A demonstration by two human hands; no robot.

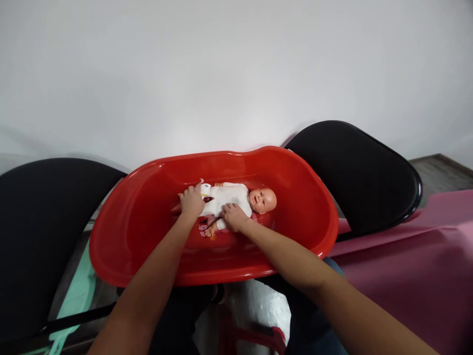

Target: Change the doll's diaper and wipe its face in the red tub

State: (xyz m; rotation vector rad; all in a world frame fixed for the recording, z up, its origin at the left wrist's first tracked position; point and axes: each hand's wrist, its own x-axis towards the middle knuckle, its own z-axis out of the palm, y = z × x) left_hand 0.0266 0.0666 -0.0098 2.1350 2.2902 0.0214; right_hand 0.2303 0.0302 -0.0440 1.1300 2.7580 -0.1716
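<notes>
Left hand (pixel 191 201) and right hand (pixel 235 217) are laid on a doll (pixel 231 198), the left over its hips with fingers curved and slightly spread, the right across its midriff with fingers pressed flat; whether cloth is pinched by either cannot be told. The doll is placed face up in a red tub (pixel 121 241), its long axis running across the view along the tub's length. Its head (pixel 263 199) is directed away from the left hand and lies nearer the right hand. A white bodysuit (pixel 225 199) is worn. A small pink printed patch (pixel 203 228) is seen beside the doll; no brand or writing can be read. A white sack (pixel 254 315) is seen below the tub, with black seats (pixel 354 172) on either side, a pink sheet (pixel 406 266) to the right, and a white wall (pixel 221 74) beyond.
</notes>
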